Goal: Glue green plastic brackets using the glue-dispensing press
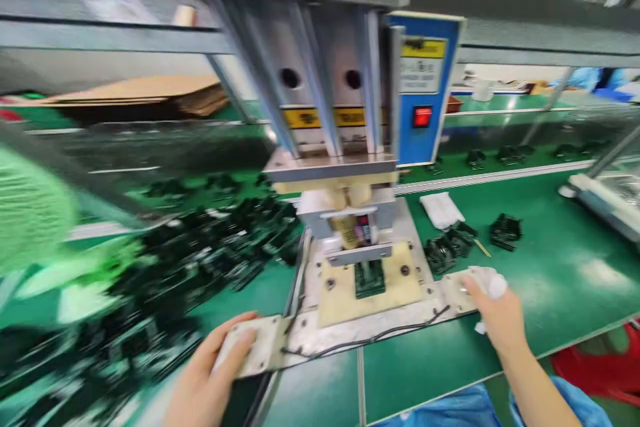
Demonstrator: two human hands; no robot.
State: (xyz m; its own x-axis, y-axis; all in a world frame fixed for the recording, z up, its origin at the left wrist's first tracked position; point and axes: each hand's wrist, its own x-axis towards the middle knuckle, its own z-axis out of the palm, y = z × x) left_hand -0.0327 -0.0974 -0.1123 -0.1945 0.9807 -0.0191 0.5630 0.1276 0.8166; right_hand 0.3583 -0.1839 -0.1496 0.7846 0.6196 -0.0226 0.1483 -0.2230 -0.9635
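A press with a pale base plate (310,260) stands in front of me. In the cream fixture (335,300) at its middle sits a dark plastic part (370,280), right under the raised press head (350,203). My left hand (213,367) is wrapped around the left button box (257,347), its thumb on top. My right hand (495,313) grips the right button box (457,292), fingers partly hidden. Something white and crumpled (495,285), perhaps tissue, shows at the right hand.
Many black plastic parts (200,260) lie heaped at the left. A few more parts (443,253) and a white folded piece (441,210) lie right of the press. Behind is a conveyor (540,163) carrying parts. A green mesh fan (35,207) is at far left.
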